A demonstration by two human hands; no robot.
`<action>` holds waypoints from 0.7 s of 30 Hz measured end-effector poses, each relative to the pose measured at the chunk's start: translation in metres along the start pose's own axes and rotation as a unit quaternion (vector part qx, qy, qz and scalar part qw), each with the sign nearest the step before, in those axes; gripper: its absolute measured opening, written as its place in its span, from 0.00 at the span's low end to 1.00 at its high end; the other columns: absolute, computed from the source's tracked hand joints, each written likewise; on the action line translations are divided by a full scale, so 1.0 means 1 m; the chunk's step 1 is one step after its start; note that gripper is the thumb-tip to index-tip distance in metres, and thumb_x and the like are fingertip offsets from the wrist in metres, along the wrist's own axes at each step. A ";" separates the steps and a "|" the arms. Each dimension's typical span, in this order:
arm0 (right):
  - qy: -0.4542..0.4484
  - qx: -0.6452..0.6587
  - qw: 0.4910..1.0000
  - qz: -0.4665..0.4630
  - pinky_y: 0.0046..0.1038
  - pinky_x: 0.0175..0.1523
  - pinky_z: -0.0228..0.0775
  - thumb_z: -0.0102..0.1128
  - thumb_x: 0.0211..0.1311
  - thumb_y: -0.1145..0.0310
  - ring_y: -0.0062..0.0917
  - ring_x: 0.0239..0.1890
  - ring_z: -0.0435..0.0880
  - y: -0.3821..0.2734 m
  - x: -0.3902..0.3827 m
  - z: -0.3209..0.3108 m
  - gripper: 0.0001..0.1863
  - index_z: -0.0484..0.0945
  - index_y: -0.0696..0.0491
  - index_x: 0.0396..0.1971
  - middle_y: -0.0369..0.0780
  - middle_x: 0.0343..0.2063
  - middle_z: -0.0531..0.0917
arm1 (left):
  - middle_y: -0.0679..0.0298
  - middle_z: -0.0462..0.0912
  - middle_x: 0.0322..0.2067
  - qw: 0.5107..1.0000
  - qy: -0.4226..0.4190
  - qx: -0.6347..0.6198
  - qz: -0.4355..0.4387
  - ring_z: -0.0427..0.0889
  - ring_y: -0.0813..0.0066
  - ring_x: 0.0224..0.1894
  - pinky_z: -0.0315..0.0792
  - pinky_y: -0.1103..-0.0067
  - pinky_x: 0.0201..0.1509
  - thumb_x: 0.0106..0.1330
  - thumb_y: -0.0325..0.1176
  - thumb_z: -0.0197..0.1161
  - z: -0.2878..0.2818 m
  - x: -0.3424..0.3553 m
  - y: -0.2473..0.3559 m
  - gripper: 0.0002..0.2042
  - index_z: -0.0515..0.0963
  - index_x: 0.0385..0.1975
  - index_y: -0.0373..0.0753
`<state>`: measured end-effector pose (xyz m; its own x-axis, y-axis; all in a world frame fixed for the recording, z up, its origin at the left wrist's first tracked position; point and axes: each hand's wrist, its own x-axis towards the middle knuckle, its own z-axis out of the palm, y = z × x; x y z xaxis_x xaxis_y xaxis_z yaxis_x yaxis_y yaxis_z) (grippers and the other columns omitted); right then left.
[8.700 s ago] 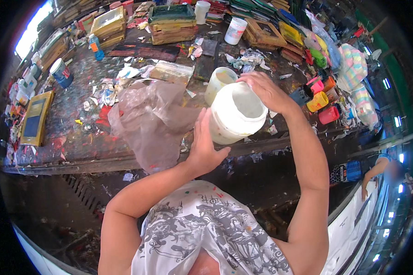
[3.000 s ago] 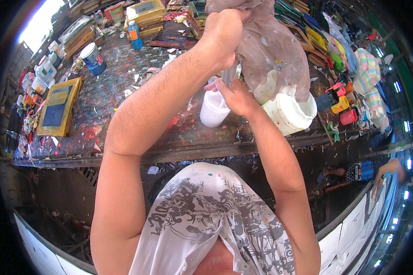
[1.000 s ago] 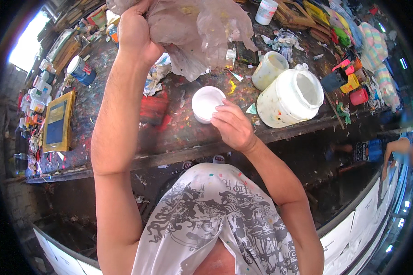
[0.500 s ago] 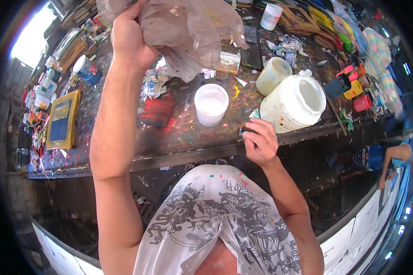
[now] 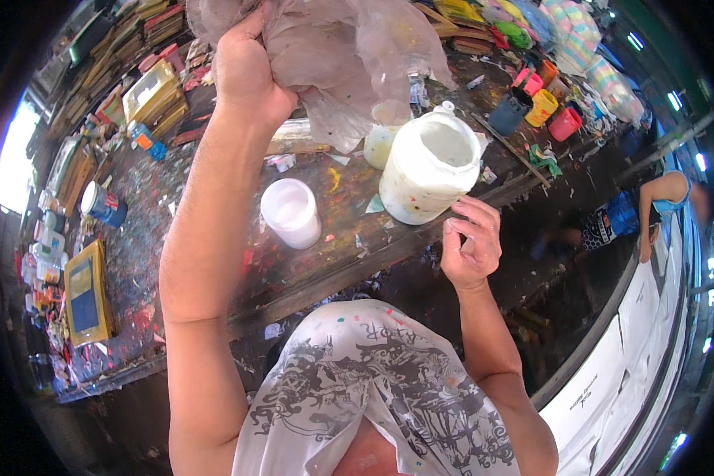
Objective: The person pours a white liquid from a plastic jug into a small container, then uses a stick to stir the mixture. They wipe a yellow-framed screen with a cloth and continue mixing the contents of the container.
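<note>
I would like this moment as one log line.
left hand: holds translucent plastic | right hand: nothing visible held, beside white jar | white cup: on table

– See the left hand (image 5: 250,75)?
– Yes, grips a bunched, see-through brown bag (image 5: 333,51), raised above the paint-stained table (image 5: 135,242)
– And the right hand (image 5: 472,247)?
– Hovers loosely curled near a big white tub (image 5: 422,176); cannot tell whether touching it
– Beside the tub?
– See a yellowish container (image 5: 378,147), partly hidden behind the bag
– Further left?
– Notice a smaller white cup (image 5: 292,218), upright on the table, apart from both hands
</note>
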<state>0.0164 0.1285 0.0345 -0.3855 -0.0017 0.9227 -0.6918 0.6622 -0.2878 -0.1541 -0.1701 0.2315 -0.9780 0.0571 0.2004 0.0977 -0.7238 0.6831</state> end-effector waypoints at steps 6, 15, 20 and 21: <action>0.055 -0.048 0.995 0.071 0.42 0.62 0.85 0.71 0.65 0.87 0.45 0.55 0.91 0.028 -0.021 -0.044 0.11 0.84 0.58 0.44 0.46 0.50 0.92 | 0.50 0.88 0.63 0.992 -0.079 -0.084 -0.046 0.86 0.47 0.67 0.78 0.50 0.77 0.88 0.48 0.46 0.031 0.016 -0.028 0.25 0.80 0.69 0.37; 0.101 0.031 0.969 0.224 0.37 0.64 0.83 0.70 0.71 0.86 0.37 0.57 0.90 0.073 -0.053 -0.056 0.08 0.86 0.60 0.45 0.47 0.54 0.89 | 0.51 0.88 0.64 0.994 -0.048 -0.094 0.016 0.86 0.47 0.68 0.76 0.49 0.79 0.90 0.47 0.43 0.095 0.020 -0.105 0.25 0.80 0.68 0.36; 0.086 0.064 0.968 0.226 0.36 0.64 0.83 0.71 0.70 0.86 0.36 0.56 0.90 0.090 -0.046 -0.041 0.08 0.86 0.60 0.45 0.47 0.54 0.90 | 0.55 0.87 0.61 0.995 0.094 -0.024 0.012 0.86 0.59 0.60 0.83 0.57 0.65 0.85 0.39 0.57 0.094 0.019 -0.160 0.21 0.80 0.67 0.31; 0.085 0.066 0.969 0.222 0.36 0.64 0.83 0.71 0.71 0.86 0.36 0.56 0.90 0.093 -0.045 -0.040 0.08 0.86 0.60 0.45 0.47 0.54 0.90 | 0.57 0.87 0.62 0.995 0.101 -0.006 0.009 0.86 0.59 0.60 0.83 0.57 0.66 0.86 0.40 0.56 0.095 0.016 -0.163 0.20 0.80 0.67 0.33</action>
<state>-0.0061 0.2200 -0.0236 -0.5649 0.3930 0.7255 -0.5564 0.4679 -0.6867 -0.1681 0.0142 0.1901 -0.9932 -0.0952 0.0667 0.1153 -0.7316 0.6719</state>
